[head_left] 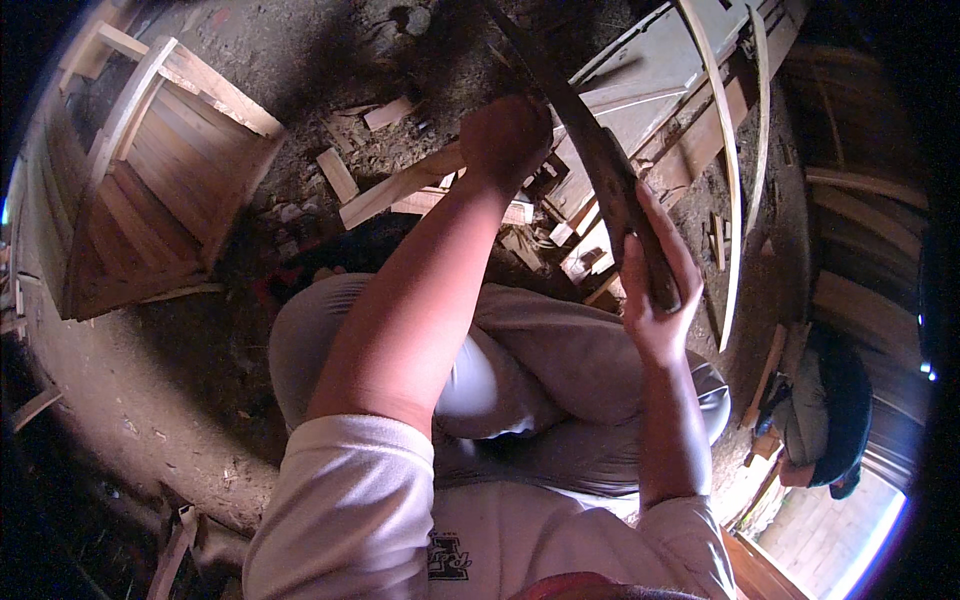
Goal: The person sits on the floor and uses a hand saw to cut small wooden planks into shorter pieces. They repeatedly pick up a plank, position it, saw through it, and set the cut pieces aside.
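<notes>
My right hand (660, 270) is wrapped round the handle of a long dark tool (590, 135). Its narrow, slightly curved blade slants up and left to the top edge; whether it has teeth does not show. My left hand (507, 138) is closed into a fist, in shadow, left of the blade. A pale wooden strip (400, 185) runs up to that fist from the lower left. Whether the fingers grip the strip or something else is hidden.
A slatted wooden crate (165, 190) stands at the left. Wood offcuts (338, 174) litter the dirt floor. Pale boards (660, 75) and long curved strips (722, 110) lie at upper right. Another person (825, 410) is at the far right. My legs (560, 360) are folded below my hands.
</notes>
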Demonstrator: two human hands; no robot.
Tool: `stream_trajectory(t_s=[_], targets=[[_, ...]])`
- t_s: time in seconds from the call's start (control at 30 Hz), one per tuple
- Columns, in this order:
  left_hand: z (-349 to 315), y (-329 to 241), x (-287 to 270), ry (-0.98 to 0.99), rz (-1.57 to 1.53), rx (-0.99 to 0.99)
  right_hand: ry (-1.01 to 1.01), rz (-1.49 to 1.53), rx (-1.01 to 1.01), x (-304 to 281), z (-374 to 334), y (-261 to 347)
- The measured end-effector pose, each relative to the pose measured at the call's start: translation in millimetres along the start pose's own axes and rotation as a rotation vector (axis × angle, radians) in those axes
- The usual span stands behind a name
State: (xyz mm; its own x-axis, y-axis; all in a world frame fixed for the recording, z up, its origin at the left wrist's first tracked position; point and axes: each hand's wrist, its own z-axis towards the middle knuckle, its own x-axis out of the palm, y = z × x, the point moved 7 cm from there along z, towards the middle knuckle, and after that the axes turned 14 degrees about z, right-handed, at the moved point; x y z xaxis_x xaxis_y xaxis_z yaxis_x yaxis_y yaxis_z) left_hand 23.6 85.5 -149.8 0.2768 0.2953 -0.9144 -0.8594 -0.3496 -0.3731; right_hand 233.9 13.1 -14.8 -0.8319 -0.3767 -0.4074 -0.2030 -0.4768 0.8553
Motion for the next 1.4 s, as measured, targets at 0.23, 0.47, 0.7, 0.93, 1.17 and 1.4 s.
stream_trajectory(t_s=[0.23,0.47,0.7,0.93,1.17,1.4], targets=[[4,6,25,-0.004,0.098,0.078,-0.013,0.078,0.329,-21,-34,11],[4,2,10,0.016,0.025,0.015,0.043,-0.085,0.082,-22,-39,18],[2,-1,-2,0.109,0.093,0.07,-0.002,0.012,0.227,-21,-40,4],[-2,-2,-8,0.037,-0.018,0.069,0.039,0.024,-0.001,8,7,-2],[2,0,9,-0.15,0.072,0.18,-0.006,0.076,0.015,12,13,-2],[3,-4,8,0.066,0.146,0.134,0.03,-0.028,0.202,-20,-18,19]])
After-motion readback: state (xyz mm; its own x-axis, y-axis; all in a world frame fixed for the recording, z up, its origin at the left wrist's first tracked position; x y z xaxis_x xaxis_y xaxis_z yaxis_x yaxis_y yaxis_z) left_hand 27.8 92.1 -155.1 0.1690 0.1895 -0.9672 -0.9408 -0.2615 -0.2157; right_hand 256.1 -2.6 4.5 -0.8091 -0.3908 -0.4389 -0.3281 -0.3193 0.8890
